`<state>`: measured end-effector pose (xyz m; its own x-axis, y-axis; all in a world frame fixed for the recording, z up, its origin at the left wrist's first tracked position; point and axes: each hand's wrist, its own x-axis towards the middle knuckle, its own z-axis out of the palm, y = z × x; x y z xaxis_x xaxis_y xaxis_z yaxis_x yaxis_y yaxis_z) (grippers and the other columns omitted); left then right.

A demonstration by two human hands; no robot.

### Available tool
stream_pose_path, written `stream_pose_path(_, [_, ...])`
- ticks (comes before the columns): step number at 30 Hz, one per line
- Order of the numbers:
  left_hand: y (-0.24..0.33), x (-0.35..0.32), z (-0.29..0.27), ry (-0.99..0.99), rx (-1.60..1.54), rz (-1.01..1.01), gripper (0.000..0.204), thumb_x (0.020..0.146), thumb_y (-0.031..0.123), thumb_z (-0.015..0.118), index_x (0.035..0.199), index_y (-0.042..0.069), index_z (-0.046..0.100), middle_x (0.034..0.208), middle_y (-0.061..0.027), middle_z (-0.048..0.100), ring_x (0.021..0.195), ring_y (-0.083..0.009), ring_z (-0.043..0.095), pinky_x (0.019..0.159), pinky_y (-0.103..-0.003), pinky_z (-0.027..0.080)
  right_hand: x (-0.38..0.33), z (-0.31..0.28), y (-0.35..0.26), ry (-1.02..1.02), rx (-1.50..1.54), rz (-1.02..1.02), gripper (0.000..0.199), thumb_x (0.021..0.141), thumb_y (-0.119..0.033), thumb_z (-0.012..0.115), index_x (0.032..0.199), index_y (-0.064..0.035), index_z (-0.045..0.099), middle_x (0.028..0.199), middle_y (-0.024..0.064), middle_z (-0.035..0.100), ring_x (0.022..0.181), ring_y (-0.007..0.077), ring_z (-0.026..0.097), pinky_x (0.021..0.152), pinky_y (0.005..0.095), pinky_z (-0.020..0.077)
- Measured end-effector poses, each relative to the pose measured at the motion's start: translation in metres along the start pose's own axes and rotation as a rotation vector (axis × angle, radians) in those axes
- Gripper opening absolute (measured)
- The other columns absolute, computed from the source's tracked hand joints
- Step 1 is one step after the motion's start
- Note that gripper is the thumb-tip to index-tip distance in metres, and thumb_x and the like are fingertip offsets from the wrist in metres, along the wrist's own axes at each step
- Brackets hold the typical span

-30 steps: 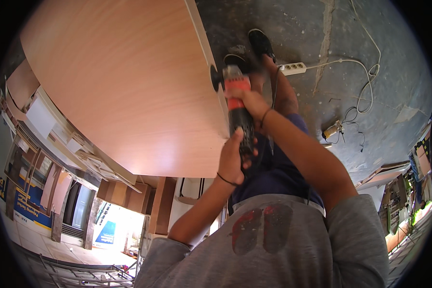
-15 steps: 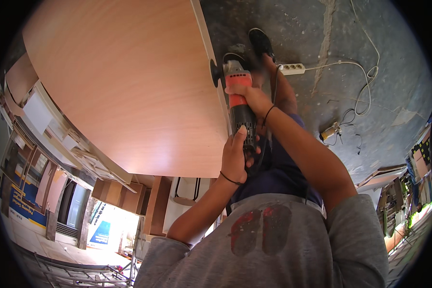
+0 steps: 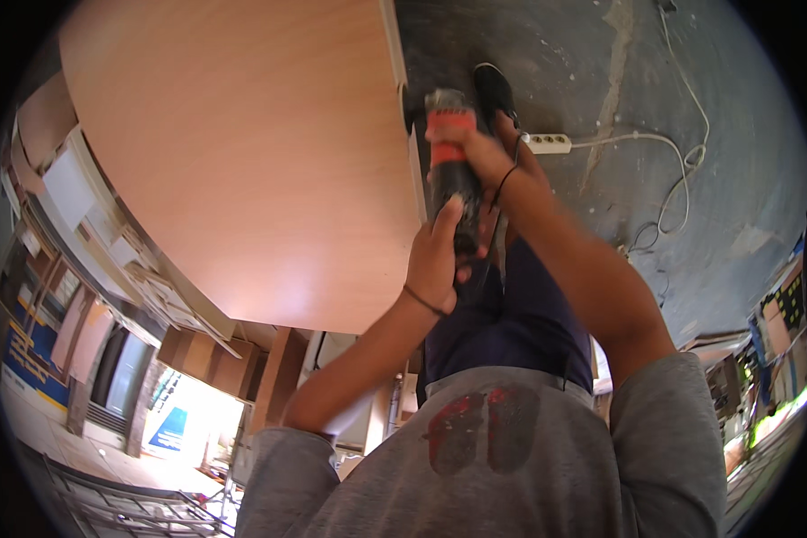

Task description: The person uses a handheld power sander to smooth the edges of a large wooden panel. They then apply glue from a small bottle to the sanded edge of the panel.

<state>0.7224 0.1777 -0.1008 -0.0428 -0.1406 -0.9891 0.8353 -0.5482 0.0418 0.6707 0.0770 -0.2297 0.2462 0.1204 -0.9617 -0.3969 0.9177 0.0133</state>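
My two hands hold a red and black angle grinder [image 3: 451, 182] beside the right edge of a large light wood panel [image 3: 242, 170]. My right hand [image 3: 482, 160] is wrapped round its red front part. Lower down, my left hand [image 3: 432, 264] grips the black rear body, its thumb lying along the top. The grinder's dark disc [image 3: 409, 108] shows only in part at the panel's edge; I cannot tell whether it touches the wood. Motion blurs the tool and my right hand.
A white power strip [image 3: 549, 143] with a pale cable [image 3: 668, 141] lies on the grey floor at right. My shoe [image 3: 493, 88] stands near the grinder. Wood offcuts [image 3: 166, 296] and boards lie at left, with a metal rack [image 3: 134, 507] at lower left.
The grinder and both hands have shifted slightly against the panel edge, and the disc is now more hidden. The whole view has moved a little; my right arm now covers the yellow tool on the floor.
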Motion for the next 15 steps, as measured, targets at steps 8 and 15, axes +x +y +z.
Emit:
stream_pose_path(8, [0.019, 0.019, 0.029, -0.044, 0.127, 0.452, 0.049, 0.087, 0.048, 0.055, 0.097, -0.001, 0.053, 0.073, -0.0042, 0.056, 0.062, -0.0098, 0.059, 0.042, -0.022, 0.044, -0.042, -0.017, -0.083, -0.187, 0.111, -0.357, 0.047, 0.073, -0.034, 0.068, 0.099, 0.0005, 0.051, 0.074, 0.0127, 0.060, 0.062, 0.0225, 0.063, 0.057, 0.0334, 0.0546])
stream_pose_path(15, [0.017, 0.136, -0.073, 0.736, 1.186, 0.956, 0.085, 0.073, 0.040, 0.067, 0.137, 0.002, 0.027, 0.143, -0.0285, 0.014, 0.133, -0.0442, 0.013, 0.106, -0.056, 0.017, -0.084, -0.085, -0.076, -0.093, 0.089, -0.321, 0.051, 0.078, -0.039, 0.063, 0.100, 0.0047, 0.050, 0.075, 0.0152, 0.060, 0.063, 0.0242, 0.063, 0.058, 0.0339, 0.0556])
